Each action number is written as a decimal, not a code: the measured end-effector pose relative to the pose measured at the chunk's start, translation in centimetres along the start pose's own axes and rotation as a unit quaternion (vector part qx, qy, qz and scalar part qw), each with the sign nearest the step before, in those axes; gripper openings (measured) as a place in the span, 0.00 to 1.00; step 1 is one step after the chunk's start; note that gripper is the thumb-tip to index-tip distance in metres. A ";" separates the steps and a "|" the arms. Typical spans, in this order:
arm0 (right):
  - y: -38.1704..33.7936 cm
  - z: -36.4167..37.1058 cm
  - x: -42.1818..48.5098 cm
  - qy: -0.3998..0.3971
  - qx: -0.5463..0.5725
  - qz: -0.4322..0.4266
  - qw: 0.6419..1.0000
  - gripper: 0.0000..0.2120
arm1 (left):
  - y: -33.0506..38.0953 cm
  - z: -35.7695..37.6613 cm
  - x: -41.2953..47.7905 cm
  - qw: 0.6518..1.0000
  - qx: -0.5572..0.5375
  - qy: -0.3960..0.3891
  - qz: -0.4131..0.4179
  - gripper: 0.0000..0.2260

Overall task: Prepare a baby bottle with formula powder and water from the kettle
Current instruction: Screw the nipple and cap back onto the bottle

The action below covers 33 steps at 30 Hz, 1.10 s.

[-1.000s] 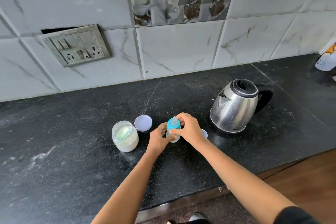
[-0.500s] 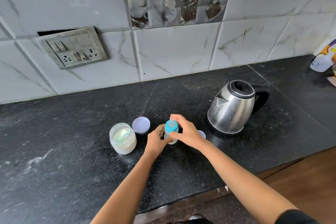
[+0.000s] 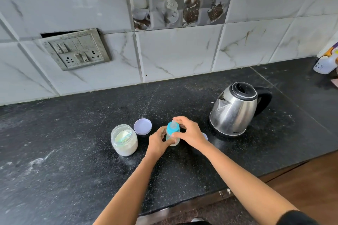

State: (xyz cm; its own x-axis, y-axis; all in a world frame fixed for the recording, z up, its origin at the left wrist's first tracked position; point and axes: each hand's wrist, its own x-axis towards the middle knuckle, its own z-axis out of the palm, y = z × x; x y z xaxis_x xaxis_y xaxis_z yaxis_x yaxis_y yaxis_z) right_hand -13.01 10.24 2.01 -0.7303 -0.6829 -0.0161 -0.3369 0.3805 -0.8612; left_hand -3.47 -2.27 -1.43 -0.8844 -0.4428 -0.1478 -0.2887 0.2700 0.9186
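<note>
The lower body of the small clear plastic baby bottle with a blue screw collar and a clear teat [image 3: 173, 132] is mostly hidden by the two hands, so its contents cannot be seen. A small pale round thing [image 3: 205, 136] shows only as a thin edge behind the right wrist, and what it is cannot be told. At the right edge of the frame a white container [image 3: 324, 65] is cut off. Something pale lies in the powder of the open clear glass jar of white powder [image 3: 124, 140], but it is hard to make out.

The bottle stands upright on the black speckled stone counter [image 3: 73, 142], a little below the middle of the frame, its long axis vertical and the teat pointing up. It is between the jar on the left and the steel kettle with a black handle [image 3: 236, 113] on the right. A round lilac lid [image 3: 142, 126] lies just above the jar.

The left hand [image 3: 157, 142] has its fingers curled round the bottle's body. The right hand [image 3: 190, 132] grips the blue collar, fingers bent round it, one finger arching beside the teat.
</note>
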 end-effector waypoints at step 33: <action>-1.8 5.3 -0.3 0.254 -0.188 0.067 0.946 0.19 | -0.3 0.6 -0.5 0.997 0.009 0.065 0.030 0.18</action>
State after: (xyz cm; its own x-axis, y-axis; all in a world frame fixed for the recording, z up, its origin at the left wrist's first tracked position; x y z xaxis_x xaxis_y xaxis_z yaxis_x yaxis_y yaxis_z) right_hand -9.04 6.47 0.86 -0.9409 -0.2613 0.2157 -0.3386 0.7023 -0.6262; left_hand -3.15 -1.62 -1.84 -0.8457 -0.5319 -0.0429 -0.2442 0.3143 0.9174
